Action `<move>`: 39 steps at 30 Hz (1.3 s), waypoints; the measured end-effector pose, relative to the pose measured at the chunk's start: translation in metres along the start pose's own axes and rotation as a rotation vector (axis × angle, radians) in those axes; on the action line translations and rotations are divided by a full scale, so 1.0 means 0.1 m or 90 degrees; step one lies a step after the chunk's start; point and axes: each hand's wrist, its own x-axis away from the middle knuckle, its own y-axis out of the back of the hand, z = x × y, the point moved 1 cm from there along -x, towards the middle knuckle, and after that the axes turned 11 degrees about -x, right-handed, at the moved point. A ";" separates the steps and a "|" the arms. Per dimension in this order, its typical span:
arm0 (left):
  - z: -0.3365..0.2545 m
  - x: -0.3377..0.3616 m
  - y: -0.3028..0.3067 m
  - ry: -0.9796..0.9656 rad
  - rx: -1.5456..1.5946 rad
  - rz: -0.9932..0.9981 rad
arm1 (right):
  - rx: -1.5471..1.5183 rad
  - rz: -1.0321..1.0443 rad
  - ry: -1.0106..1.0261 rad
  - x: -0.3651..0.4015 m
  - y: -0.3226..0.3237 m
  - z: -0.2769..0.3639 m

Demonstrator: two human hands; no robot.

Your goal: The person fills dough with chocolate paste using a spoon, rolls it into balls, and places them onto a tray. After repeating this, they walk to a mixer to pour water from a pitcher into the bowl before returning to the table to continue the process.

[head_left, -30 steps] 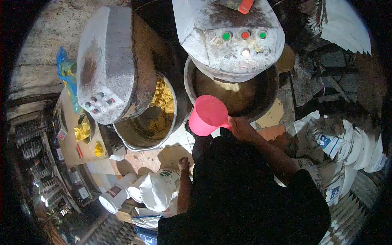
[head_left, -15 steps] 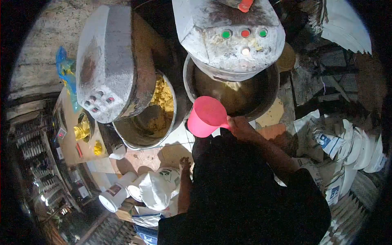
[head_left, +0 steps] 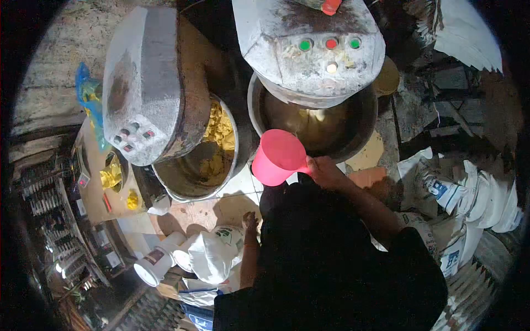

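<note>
The right hand (head_left: 326,172) is closed around the handle of the pink jug (head_left: 280,156). The jug is tilted, its mouth facing up toward the camera, and in view it overlaps the near left part of the right bowl's (head_left: 369,131) rim; whether they touch, I cannot tell. A pale mix (head_left: 313,118) shows inside that bowl, under the right mixer (head_left: 326,69) with its green and red buttons (head_left: 331,43).

The left hand (head_left: 250,222) hangs low on the left side of the body, fingers seemingly bent; how far open it is and whether it has hold of anything, I cannot tell. It is near the white bag (head_left: 210,258), which is beside a white tub (head_left: 152,266).

On the left, yellow dough (head_left: 220,129) lies at the far right side of the left bowl (head_left: 175,186), under the left mixer (head_left: 144,83). Yellow lumps (head_left: 132,200) lie on the board (head_left: 91,193) farther left. White sacks (head_left: 479,199) are piled on the right.
</note>
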 end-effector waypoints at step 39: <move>0.36 -0.37 0.13 0.044 0.096 0.089 | 0.035 -0.029 0.124 0.03 -0.08 -0.02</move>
